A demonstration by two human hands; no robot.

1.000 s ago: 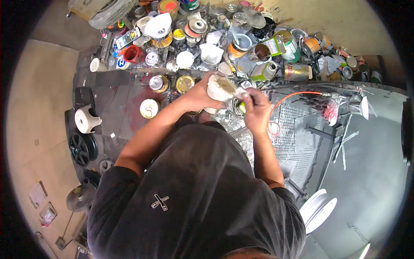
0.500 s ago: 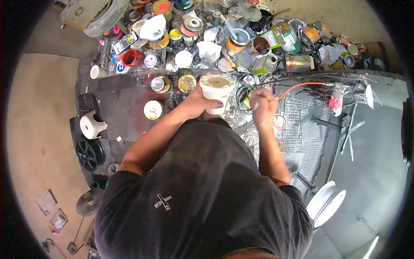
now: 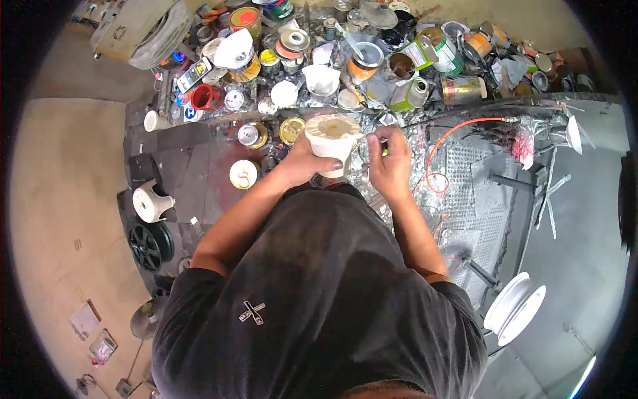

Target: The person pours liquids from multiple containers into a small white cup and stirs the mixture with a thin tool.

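My left hand (image 3: 306,163) is wrapped round a white cup (image 3: 329,156) held upright, its top covered by pale, wrinkled material with a yellowish patch in the middle. My right hand (image 3: 389,155) is closed just right of the cup's rim, pinching something small and pale that I cannot make out clearly. Behind the cup stand a gold-topped can (image 3: 292,132) and a silver-topped can (image 3: 248,136). A round white-topped can (image 3: 244,173) is left of my left hand.
Cluttered paint cans and tins (image 3: 364,64) fill the back shelf. An orange hose (image 3: 445,134) runs to a spray gun (image 3: 523,136) at right. A white stool (image 3: 149,203) and dark wheel (image 3: 147,247) are at left, a white wheel (image 3: 517,306) at lower right.
The cup has turned from tilted to more upright. My right hand left its rim, blurred, half a second ago and is now back beside it, closed.
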